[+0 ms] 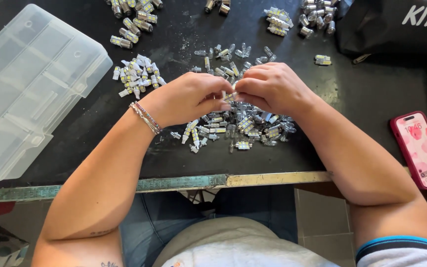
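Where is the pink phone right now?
In the head view the phone lies face up at the right edge of the black table, just beyond the person's right forearm and below the black bag.

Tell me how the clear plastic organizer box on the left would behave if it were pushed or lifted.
The clear organizer box looks thin-walled and empty, so it is probably light for its size and would slide easily on the dark table. Its lid appears shut, though I cannot see latches clearly. Its broad, flat shape makes tipping unlikely. Lifted by one corner, the thin plastic might flex somewhat.
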